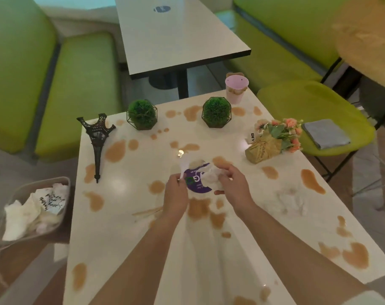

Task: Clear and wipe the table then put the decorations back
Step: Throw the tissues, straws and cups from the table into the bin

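Head view: my left hand (176,190) pinches the spoon (184,167); my right hand (231,180) grips tissue (211,178) over the purple cup (197,183); bin (33,208) lies left, nearer my left hand.

On the white bench (125,216) stood two round green faux plants in black wire frames (142,114) (216,112), one dark metal Eiffel Tower model (97,139), one pink paper cup (236,89) and one paper-wrapped flower bouquet (273,139).

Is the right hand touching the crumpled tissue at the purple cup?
Touching. The head view shows the right hand with fingers curled round the crumpled tissue over the purple cup.
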